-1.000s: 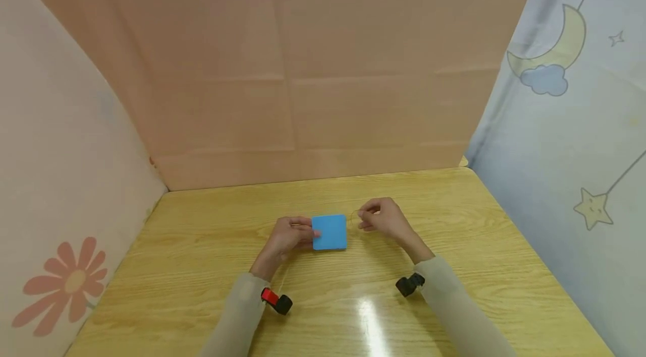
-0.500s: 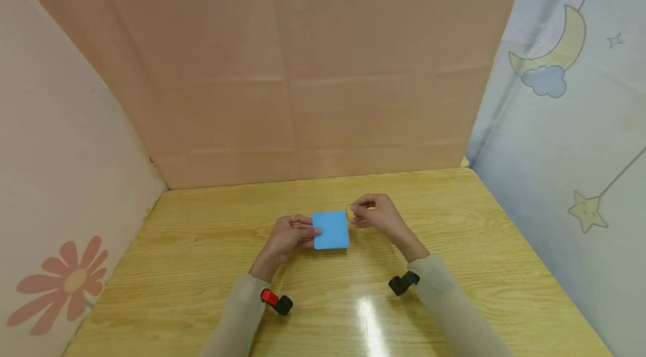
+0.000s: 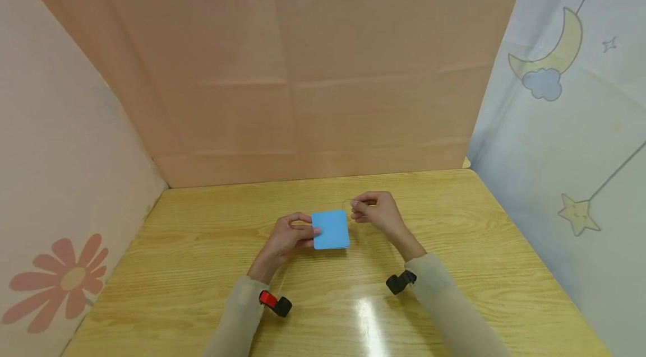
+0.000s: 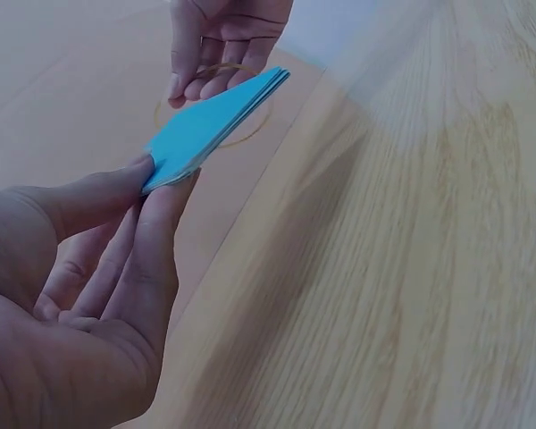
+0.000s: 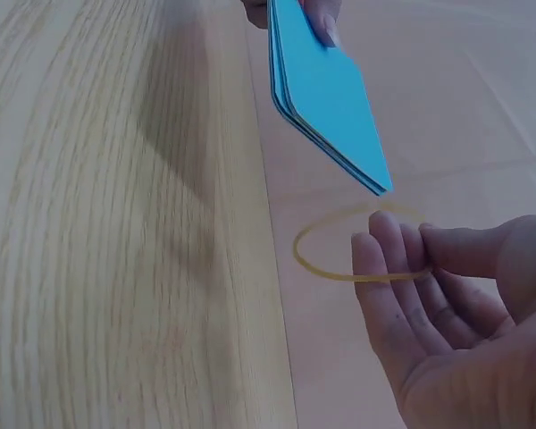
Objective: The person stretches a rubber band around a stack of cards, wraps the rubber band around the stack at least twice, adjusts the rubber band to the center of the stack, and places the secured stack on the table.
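My left hand (image 3: 285, 239) pinches a thin stack of square blue cards (image 3: 331, 230) with rounded corners by its left edge, thumb on top and fingers beneath. The stack is held above the table, and its layered edges show in the right wrist view. To the right of it, my right hand (image 3: 381, 214) pinches a thin yellow rubber band (image 5: 326, 273) between thumb and fingers. The band hangs as a loose oval loop beside the free end of the stack. In the left wrist view, the blue cards (image 4: 210, 121) overlap part of the loop.
A wood-grain table (image 3: 202, 267) lies under both hands. Behind it hangs a plain brownish-pink sheet (image 3: 303, 65). Patterned cloths stand at the left (image 3: 60, 149) and right (image 3: 570, 138) sides. Each wrist wears a small black camera.
My right hand has moved left and slightly up, bringing the rubber band closer to the upper right corner of the cards. The left hand has stayed almost still, holding the stack.
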A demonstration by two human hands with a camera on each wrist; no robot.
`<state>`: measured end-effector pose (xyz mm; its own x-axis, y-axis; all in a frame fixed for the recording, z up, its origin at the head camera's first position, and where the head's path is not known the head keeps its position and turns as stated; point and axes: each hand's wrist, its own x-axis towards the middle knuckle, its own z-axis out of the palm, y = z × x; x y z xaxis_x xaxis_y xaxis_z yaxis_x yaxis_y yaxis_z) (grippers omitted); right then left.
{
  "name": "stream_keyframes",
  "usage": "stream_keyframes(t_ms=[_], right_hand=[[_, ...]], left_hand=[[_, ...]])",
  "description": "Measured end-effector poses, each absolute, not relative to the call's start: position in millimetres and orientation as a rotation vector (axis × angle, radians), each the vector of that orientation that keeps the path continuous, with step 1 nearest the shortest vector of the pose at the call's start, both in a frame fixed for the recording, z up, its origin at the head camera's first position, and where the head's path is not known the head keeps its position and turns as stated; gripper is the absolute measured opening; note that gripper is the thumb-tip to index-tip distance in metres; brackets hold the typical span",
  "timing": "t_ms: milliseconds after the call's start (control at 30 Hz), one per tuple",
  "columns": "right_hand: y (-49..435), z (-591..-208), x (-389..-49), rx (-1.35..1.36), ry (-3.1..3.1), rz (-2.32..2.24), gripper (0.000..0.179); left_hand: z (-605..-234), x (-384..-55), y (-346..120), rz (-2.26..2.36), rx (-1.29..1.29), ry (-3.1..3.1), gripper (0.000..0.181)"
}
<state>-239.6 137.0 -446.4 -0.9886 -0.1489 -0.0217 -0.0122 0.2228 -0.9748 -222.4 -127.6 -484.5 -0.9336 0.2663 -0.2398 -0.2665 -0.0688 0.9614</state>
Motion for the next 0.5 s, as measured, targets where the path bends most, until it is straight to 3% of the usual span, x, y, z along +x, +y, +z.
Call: stream_keyframes(t_ms=[500], right_hand=[[124.0,-442.1,-231.9,-0.182,2.4,-1.832,0.018]], left_hand=[[-485.7,-223.6,-123.2,2.104,-0.071,1.894,0.02]])
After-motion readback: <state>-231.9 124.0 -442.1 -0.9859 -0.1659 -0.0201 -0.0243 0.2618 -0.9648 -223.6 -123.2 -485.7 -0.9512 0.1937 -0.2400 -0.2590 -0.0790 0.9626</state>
